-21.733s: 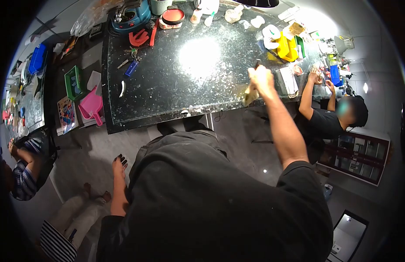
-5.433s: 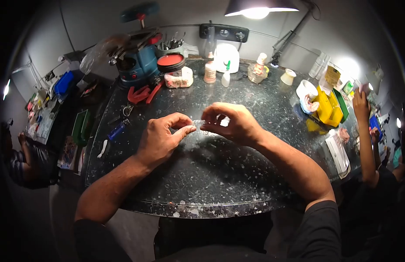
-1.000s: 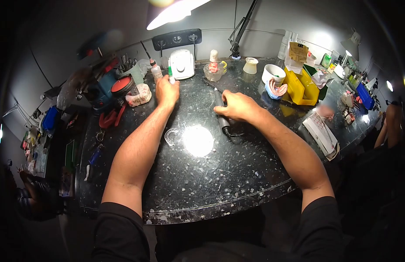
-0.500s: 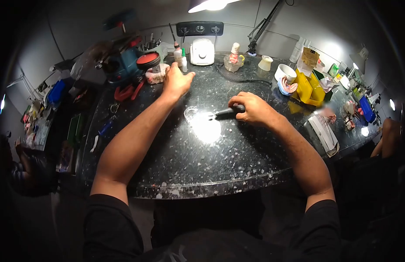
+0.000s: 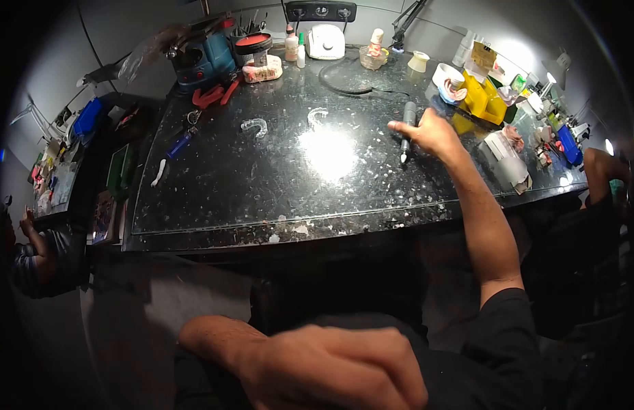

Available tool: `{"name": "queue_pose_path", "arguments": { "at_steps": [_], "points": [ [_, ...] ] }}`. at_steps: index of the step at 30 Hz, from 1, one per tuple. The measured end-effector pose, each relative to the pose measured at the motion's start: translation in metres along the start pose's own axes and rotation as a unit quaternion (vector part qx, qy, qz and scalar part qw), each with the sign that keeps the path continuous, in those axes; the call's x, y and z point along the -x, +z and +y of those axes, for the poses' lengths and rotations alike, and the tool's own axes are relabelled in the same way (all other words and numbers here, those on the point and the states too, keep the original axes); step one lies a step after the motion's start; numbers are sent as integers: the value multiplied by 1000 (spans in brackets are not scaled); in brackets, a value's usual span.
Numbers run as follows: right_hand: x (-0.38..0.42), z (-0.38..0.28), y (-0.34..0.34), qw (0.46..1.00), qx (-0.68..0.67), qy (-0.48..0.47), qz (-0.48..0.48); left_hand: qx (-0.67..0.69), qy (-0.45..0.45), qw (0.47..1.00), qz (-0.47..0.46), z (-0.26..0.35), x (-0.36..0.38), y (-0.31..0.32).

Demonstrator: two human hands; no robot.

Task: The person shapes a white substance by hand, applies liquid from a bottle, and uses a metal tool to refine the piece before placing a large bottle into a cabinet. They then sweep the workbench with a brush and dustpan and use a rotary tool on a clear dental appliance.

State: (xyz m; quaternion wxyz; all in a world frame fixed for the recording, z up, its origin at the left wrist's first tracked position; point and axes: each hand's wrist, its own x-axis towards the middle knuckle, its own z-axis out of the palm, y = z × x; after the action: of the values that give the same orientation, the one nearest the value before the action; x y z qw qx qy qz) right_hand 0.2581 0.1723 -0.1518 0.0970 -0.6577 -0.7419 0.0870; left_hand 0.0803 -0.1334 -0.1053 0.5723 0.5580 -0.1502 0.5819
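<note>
My left hand (image 5: 337, 362) is large and blurred at the bottom centre, in front of my torso. Its fingers are curled together, and their inner side is hidden. On the right of the black table, my right hand (image 5: 436, 137) is beside a dark handpiece (image 5: 408, 116) with a white tip. The thumb stretches across the handpiece and the hand is not wrapped round it. Two clear U-shaped pieces lie on the tabletop, one at left centre (image 5: 255, 126) and another near the middle (image 5: 318, 115).
A speckled black table (image 5: 221, 198) fills the centre. Behind stand a blue machine (image 5: 206, 63), red-topped jar (image 5: 253, 45), white control box (image 5: 326, 42) and glass bowl (image 5: 373, 60). Yellow trays (image 5: 482, 102) are at right. People sit at both sides.
My left hand has come back from the bottles to my body. My right hand has loosened round the handpiece, which has turned and moved right. The view has tilted down.
</note>
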Motion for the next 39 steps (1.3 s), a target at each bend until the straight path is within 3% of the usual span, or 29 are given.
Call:
{"name": "queue_pose_path", "arguments": {
  "at_steps": [1, 3, 4, 5, 6, 7, 8, 9, 11, 13, 15, 17, 18, 19, 21, 22, 23, 24, 25, 27, 29, 32, 33, 35, 37, 39],
  "points": [
    [4, -6, -7, 993, 34, 48, -98, -73, -32, 994, 79, 7, 0, 4],
    [-1, 0, -3, 993, 57, -3, -100, -6, -44, 997, 59, 9, -4, -7],
    [-7, 4, -1, 994, 39, -37, -99, -64, -19, 993, 99, 8, -10, 1],
    [-13, 9, 4, 992, 19, -68, -100, -31, -28, 998, 42, 10, -6, 0],
    [-19, 16, 14, 991, -71, -54, -97, 1, -41, 999, -15, 11, -3, -1],
    [-15, 14, 8, 967, -188, 0, -174, 86, -80, 992, 49, 16, 2, 14],
    [-6, 12, 8, 885, -396, -3, -246, 164, -114, 974, 106, 21, 3, 27],
    [0, 7, 8, 754, -581, -10, -305, 132, -58, 986, 81, 10, 0, 24],
    [-3, 0, 19, 533, -736, -48, -414, 74, 60, 995, 38, -14, -7, 18],
    [14, -32, 20, 509, -799, -104, -302, 50, 16, 987, 152, -13, -2, 32],
    [3, -44, 15, 469, -787, -180, -359, -47, -36, 990, 127, -3, -11, -5],
    [-10, -66, 16, 522, -773, -185, -308, -220, -51, 960, 165, 14, -32, -66],
    [-4, -76, 8, 506, -780, -244, -276, -311, -66, 925, 206, 17, -42, -100],
    [-28, -74, 12, 456, -738, -367, -335, -476, -128, 836, 241, 23, -49, -135],
    [-45, -75, 23, 588, -692, -357, -218, -613, -227, 709, 265, 16, -41, -221],
    [-38, -80, 23, 655, -654, -345, -157, -666, -287, 650, 228, 15, -36, -258],
    [-31, -85, 23, 714, -612, -328, -93, -697, -274, 631, 201, 7, -32, -281],
    [-41, -81, 33, 732, -580, -341, -109, -724, -356, 564, 175, 3, -41, -278],
    [-50, -80, 45, 725, -590, -343, -92, -765, -375, 499, 160, -7, -45, -282],
    [-53, -71, 65, 739, -570, -358, -27, -779, -385, 474, 142, -19, -41, -283],
    [-55, -65, 74, 735, -603, -310, -35, -777, -355, 494, 164, -23, -34, -292],
    [-40, -63, 52, 815, -455, -351, 75, -591, -347, 668, 290, -14, -31, -291],
    [-33, -67, 46, 811, -443, -373, 84, -593, -347, 666, 290, -12, -31, -285],
    [-26, -75, 50, 790, -474, -385, 60, -315, -308, 796, 416, -8, -30, -274],
    [-26, -80, 55, 770, -380, -482, 175, -211, -293, 826, 433, -8, -28, -265],
    [-30, -82, 66, 713, -510, -470, 103, -175, -275, 840, 434, -16, -26, -263]
  ]
}}
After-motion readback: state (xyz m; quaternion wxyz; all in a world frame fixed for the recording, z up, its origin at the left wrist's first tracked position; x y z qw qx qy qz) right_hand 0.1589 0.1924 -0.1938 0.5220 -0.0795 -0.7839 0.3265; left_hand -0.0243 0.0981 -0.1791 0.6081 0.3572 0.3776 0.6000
